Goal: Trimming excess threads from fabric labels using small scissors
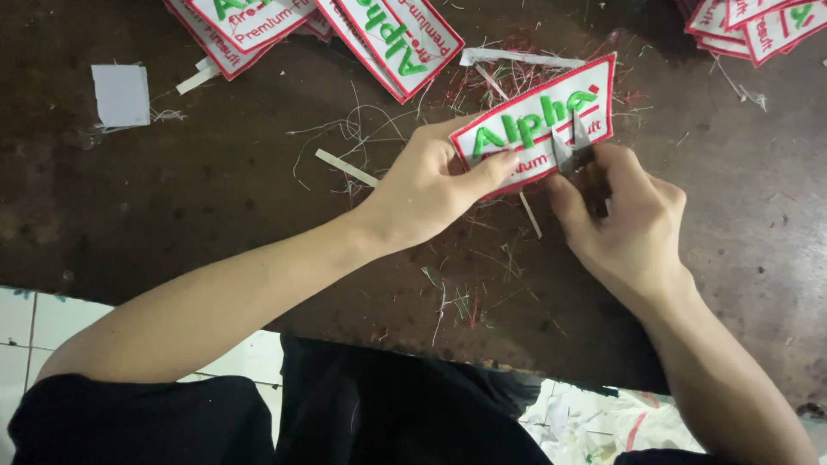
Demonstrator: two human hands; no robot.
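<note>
Two hands met: the left hand (431, 185) pinched the embroidered patch (538, 125); the right hand (624, 220) gripped small snips (572, 146) over its lower edge.

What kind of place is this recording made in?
Probably a small embroidery or garment-trim workshop. The left hand holds an embroidered patch while the right hand works thread snips on it; patch stacks and thread clippings cover the dark worktable.

Centre frame, the left hand (431, 185) pinches a white embroidered patch (538, 120) with a red border, while the right hand (624, 220) holds small snips (570, 146) against its face. Thread scraps litter the dark worktop (172, 198); more patches (388, 30) lie stacked along the top edge.
</note>
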